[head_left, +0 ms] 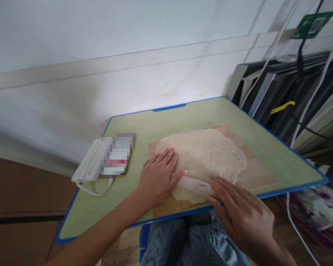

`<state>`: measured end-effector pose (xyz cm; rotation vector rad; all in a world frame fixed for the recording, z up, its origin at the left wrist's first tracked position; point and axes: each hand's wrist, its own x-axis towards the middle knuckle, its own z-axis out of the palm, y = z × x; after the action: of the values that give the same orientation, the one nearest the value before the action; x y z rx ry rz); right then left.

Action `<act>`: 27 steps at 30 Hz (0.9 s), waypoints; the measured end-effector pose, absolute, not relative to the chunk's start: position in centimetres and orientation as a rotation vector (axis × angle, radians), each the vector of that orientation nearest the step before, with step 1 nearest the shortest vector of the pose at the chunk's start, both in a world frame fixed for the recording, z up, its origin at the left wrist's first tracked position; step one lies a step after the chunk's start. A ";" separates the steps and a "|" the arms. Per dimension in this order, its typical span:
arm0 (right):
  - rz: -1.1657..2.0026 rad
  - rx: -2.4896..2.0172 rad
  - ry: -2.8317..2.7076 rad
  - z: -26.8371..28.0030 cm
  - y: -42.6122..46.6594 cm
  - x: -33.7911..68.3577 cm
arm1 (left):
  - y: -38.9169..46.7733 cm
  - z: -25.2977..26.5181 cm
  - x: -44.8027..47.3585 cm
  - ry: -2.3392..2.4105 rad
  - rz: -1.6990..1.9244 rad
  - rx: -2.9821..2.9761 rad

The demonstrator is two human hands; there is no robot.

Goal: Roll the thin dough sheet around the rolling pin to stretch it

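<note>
A broad, thin sheet of dough (202, 147) with an uneven edge lies on a wooden board (255, 168). Across its near part rests a pale, floury rolling pin (195, 184). My left hand (158, 175) lies over the pin's left end, fingers stretched forward onto the dough and thumb out to the side. At the right end, my right hand (241, 207) presses flat on the pin with its fingers extended and thumb apart. Both ends of the pin are hidden under my hands. A flap of dough shows on the near side of the pin.
The board sits on a pale green table (138, 122) with a blue rim. To the left are a phone (119, 155) and a white strapped item (88, 159). A white wall stands behind. Dark panels (283, 85) and hanging cables (316, 88) are on the right.
</note>
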<state>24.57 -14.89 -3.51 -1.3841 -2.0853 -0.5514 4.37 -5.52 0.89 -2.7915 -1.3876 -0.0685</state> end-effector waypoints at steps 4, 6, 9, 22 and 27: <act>-0.469 -1.370 -2.019 -3.6 -14.6 24.1 | -7.5 0.9 3.1 -1.373 -0.082 -2.793; -0.460 -1.411 -1.994 -3.5 -14.4 23.9 | -7.0 0.9 3.3 -1.384 -0.060 -2.785; -0.533 -1.445 -2.015 -3.5 -14.3 24.1 | -5.4 0.9 4.3 -1.398 -0.058 -2.771; -0.538 -1.419 -2.031 -3.3 -14.0 24.0 | -5.4 0.9 4.1 -1.436 -0.124 -2.754; -0.496 -1.409 -2.027 -3.4 -14.8 23.7 | -5.3 0.6 4.4 -1.438 -0.161 -2.714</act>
<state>23.72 -14.80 -3.42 -1.4089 -2.0265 -0.4957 4.39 -5.27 0.63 -2.7138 -1.4384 -0.1611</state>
